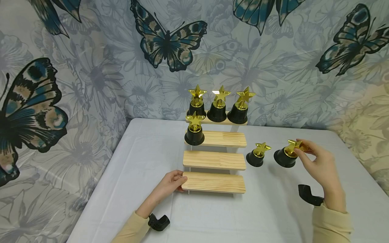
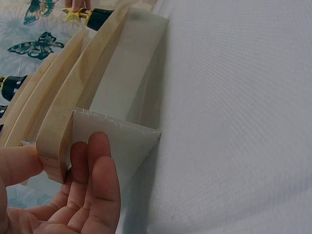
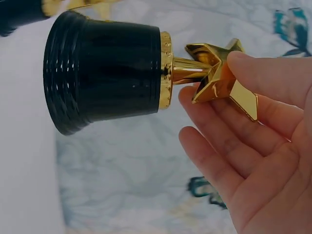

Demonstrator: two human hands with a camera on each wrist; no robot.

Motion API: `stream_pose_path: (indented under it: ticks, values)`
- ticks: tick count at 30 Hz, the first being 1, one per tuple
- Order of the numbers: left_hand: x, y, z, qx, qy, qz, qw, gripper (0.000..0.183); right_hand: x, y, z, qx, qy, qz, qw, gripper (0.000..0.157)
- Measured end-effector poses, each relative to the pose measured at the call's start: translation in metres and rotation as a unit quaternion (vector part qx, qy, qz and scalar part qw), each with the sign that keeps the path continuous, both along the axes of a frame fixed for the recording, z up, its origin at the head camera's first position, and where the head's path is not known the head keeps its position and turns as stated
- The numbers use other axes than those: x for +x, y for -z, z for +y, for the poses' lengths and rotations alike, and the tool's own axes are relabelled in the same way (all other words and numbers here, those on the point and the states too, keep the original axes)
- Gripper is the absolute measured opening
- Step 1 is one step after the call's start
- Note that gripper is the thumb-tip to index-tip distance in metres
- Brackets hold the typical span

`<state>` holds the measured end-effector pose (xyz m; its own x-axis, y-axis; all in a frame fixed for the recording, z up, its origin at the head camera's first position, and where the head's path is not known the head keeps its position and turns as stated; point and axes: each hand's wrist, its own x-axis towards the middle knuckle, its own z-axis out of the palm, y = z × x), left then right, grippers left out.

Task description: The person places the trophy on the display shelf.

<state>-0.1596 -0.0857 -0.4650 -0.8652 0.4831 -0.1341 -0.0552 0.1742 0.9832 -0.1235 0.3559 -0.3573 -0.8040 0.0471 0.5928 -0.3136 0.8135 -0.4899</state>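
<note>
My right hand (image 1: 317, 163) pinches a gold star trophy (image 3: 112, 68) by its star, thumb on one face and fingers behind. Its flared black base leans slightly in the head view. Another star trophy (image 1: 255, 158) stands to its left, beside a stepped wooden display stand (image 1: 214, 182). At the left end of the stand's lowest shelf, my left hand (image 1: 171, 180) grips the board, thumb on the top and fingers underneath. In the left wrist view the lowest shelf (image 2: 73, 95) sits on a translucent support (image 2: 114, 129).
Three star trophies line the top shelf, among them the middle one (image 1: 217, 113). A single trophy (image 1: 194, 135) stands at the left end of the second shelf (image 1: 226, 139). White cloth (image 1: 146, 152) covers the table. Butterfly-printed fabric (image 1: 100, 67) hangs behind and at the sides.
</note>
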Motion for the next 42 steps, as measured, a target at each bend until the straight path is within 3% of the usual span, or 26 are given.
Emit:
stream_pose_path:
  ticks: [11, 21, 34, 42]
  values:
    - [0.006, -0.018, 0.0, 0.008, 0.004, -0.007, 0.9999, 0.034, 0.003, -0.033, -0.016, 0.007, -0.019, 0.064, 0.998, 0.037]
    - [-0.001, 0.002, -0.002, 0.005, 0.003, 0.002, 1.0, 0.042, -0.013, -0.054, -0.037, 0.023, -0.057, 0.069, 0.996, 0.036]
    - [-0.002, 0.002, -0.001, 0.01, 0.005, -0.004, 0.9999, 0.035, -0.036, -0.067, -0.078, 0.033, -0.12, 0.038, 0.992, 0.037]
    - [-0.001, 0.001, 0.0, 0.01, 0.001, -0.007, 0.9999, 0.036, -0.05, -0.07, -0.102, 0.043, -0.173, 0.03, 0.983, 0.036]
